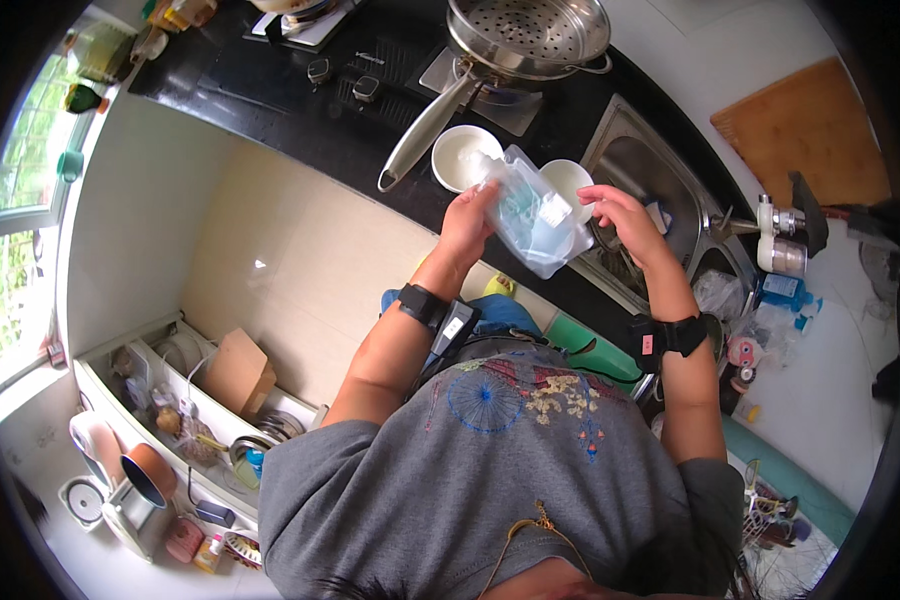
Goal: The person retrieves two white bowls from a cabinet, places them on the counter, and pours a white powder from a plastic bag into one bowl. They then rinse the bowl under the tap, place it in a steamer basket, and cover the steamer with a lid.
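Observation:
My left hand (467, 219) grips the upper left edge of a translucent plastic pouch (534, 217) with a bluish-green tint and a small white label. Its narrow upper corner, whitish and blurred, tilts over a white bowl (457, 154) that has something white inside. A second white bowl (568, 180) stands behind the pouch, partly hidden by it. Beside that bowl, my right hand (621, 216) hovers with its fingers loosely bent and apart, holding nothing. Both bowls rest on the black countertop (285, 112) near its front edge.
A steamer pan (529, 34) sits on the hob, its long handle (427, 131) reaching toward the counter edge. On the right are a steel sink (637, 169), a faucet (776, 221) and a wooden cutting board (799, 131). Behind me, an open drawer (195, 382) holds kitchenware.

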`<act>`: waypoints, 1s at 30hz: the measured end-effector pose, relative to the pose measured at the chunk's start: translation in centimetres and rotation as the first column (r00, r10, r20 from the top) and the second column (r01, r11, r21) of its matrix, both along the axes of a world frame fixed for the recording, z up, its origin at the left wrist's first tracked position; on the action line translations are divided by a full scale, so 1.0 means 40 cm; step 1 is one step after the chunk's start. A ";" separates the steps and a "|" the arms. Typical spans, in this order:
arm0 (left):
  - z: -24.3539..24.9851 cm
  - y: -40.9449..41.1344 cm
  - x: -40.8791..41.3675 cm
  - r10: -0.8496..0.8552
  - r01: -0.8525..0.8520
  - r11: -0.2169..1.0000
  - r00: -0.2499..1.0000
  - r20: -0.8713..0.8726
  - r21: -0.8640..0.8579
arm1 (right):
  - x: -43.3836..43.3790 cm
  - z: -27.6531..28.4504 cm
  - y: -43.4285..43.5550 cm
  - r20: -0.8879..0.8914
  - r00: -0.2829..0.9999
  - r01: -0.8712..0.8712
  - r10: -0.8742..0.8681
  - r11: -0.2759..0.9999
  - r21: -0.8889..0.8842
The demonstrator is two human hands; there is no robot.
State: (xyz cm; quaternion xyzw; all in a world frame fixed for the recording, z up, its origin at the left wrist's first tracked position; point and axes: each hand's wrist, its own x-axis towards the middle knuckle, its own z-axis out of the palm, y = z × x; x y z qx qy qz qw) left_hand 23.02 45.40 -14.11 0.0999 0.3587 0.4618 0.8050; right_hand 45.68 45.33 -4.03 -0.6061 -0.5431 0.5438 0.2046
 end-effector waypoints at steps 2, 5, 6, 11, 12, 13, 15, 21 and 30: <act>-0.023 -0.002 -0.009 -0.090 0.117 0.990 0.959 -0.270 0.084 | 0.046 -0.015 -0.021 -0.091 0.996 0.002 0.004 0.998 0.070; 0.089 -0.010 0.000 -0.170 0.331 0.913 0.838 -0.518 0.237 | 0.057 0.000 -0.053 -0.095 0.992 0.103 -0.077 0.945 0.309; 0.100 -0.008 0.001 -0.198 0.437 0.863 0.754 -0.627 0.253 | 0.054 0.028 -0.060 -0.131 0.983 0.165 -0.128 0.930 0.329; 0.249 -0.004 0.069 -0.201 0.780 0.549 0.473 -0.858 0.301 | 0.080 0.157 -0.101 -0.157 0.986 0.123 -0.059 0.891 0.436; 0.274 -0.004 0.088 -0.187 0.821 0.490 0.428 -0.884 0.294 | 0.088 0.179 -0.114 -0.060 0.997 0.071 -0.049 0.882 0.465; 0.294 -0.005 0.110 -0.169 0.857 0.429 0.386 -0.907 0.285 | 0.099 0.195 -0.129 0.040 0.998 0.018 -0.042 0.875 0.484; 0.314 -0.007 0.160 -0.117 0.879 0.333 0.399 -0.910 0.343 | 0.132 0.205 -0.156 0.172 0.985 -0.129 0.031 0.797 0.590; 0.326 -0.023 0.308 -0.040 0.912 0.084 0.406 -0.913 0.402 | 0.262 0.175 -0.243 0.244 0.970 -0.136 -0.024 0.775 0.617; 0.281 -0.095 0.508 0.121 0.880 -0.174 0.465 -0.877 0.443 | 0.419 0.093 -0.375 0.232 0.959 0.031 -0.166 0.869 0.493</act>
